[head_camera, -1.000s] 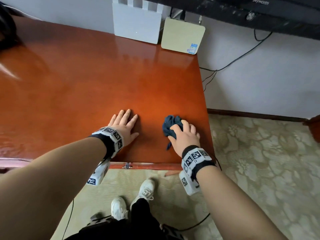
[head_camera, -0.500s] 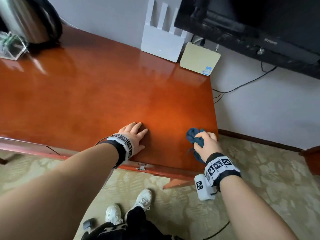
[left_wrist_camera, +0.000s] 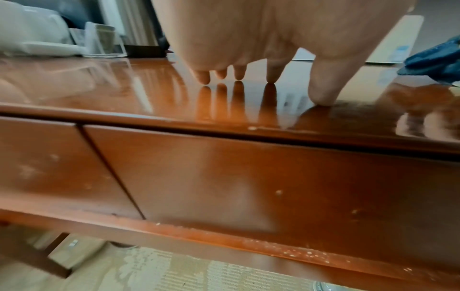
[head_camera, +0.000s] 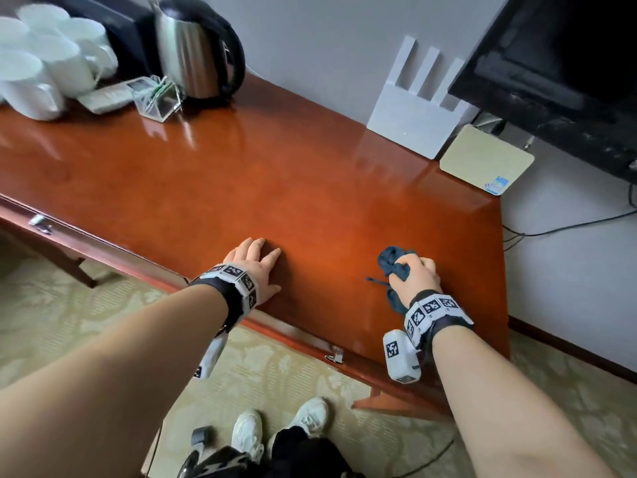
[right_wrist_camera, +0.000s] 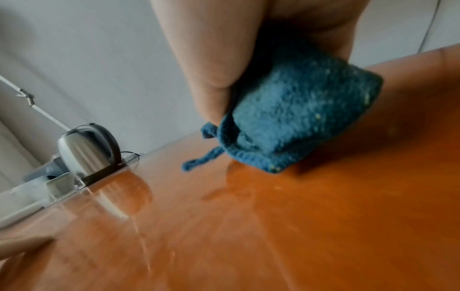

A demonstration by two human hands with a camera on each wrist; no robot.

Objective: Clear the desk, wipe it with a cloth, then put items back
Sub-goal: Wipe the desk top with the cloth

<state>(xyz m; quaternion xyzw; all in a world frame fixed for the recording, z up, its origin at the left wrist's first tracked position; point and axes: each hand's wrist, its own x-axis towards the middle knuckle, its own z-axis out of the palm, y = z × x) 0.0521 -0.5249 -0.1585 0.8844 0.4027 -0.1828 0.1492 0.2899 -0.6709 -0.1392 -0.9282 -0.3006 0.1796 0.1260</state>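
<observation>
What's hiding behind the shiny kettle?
Behind the kettle there is only the plain grey wall, with a black box to its left. Whatever sits right behind the kettle's body is covered.

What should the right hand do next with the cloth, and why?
Probably sweep the blue cloth leftward across the desk. The right hand grips it bunched, pressed on the wood near the right end, while the left hand rests flat beside it. The kettle and mugs stand at the far left, leaving the middle stretch bare to wipe.
</observation>
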